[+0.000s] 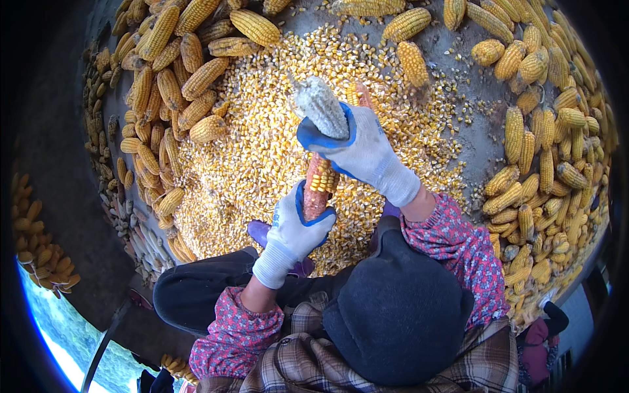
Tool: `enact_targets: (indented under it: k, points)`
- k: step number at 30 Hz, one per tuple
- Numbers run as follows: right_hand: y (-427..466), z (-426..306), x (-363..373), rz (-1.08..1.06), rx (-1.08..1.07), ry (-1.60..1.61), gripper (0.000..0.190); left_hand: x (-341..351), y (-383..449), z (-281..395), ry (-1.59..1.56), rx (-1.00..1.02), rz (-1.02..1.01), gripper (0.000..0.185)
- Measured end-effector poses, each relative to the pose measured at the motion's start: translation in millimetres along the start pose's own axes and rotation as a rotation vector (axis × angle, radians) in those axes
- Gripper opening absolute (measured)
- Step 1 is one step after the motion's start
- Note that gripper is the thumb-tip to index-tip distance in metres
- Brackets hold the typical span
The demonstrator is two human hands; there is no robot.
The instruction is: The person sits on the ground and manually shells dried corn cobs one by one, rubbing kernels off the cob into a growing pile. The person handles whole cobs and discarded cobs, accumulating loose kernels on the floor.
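Note:
My left hand, in a white work glove with a blue coated palm, grips the lower end of a partly shelled corn cob. A patch of yellow kernels still clings to its middle, and the rest is bare reddish core. Above it, my right hand, gloved alike, is closed around a pale, bare cob whose tip sticks out at the upper left. That hand rests over the upper end of the partly shelled cob and hides it. Loose corn kernels cover the floor beneath both hands.
Whole ears of corn are heaped at the left, with another large heap of ears at the right. Another reddish cob lies just beyond my right hand. Stripped cobs lie at the lower left. A person is at the lower right edge.

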State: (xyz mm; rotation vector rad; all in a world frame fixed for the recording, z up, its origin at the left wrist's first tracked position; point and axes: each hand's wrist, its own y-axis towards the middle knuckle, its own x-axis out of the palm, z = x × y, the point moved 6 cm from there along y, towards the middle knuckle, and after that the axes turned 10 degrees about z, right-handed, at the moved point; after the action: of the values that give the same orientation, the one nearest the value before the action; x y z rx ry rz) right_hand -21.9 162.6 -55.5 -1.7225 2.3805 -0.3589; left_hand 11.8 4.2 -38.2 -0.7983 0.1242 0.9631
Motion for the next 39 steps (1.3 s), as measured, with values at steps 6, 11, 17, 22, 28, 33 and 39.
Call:
enact_targets:
  k: [6, 11, 17, 22, 28, 33, 39]
  points:
    - [1, 35, -4, -0.034, 0.372, 0.62, 0.029, 13, -12, 14, -0.658, -0.498, -0.457, 0.043]
    - [0, 4, -7, -0.072, 0.265, 0.628, 0.038, 14, -16, 22, -0.986, -0.465, -0.447, 0.049]
    - [0, 13, -3, 0.052, 0.176, 0.348, 0.024, 23, -21, 11, -0.847, -0.556, -0.45, 0.035]
    - [-6, 15, 7, 0.035, 0.393, 0.733, 0.024, 25, -37, 33, -1.316, -0.552, -0.771, 0.045]
    - [-2, 5, -4, -0.046, 0.194, 0.458, 0.033, 15, -10, 12, -0.946, -0.485, -0.365, 0.037]
    - [-9, 17, 24, 0.118, 0.11, 0.401, 0.025, 5, 6, 0, -0.036, 0.01, 0.215, 0.025]
    - [-8, 43, 10, 0.329, 0.306, 0.537, 0.024, 30, -17, 9, -1.14, -0.605, -0.427, 0.036]
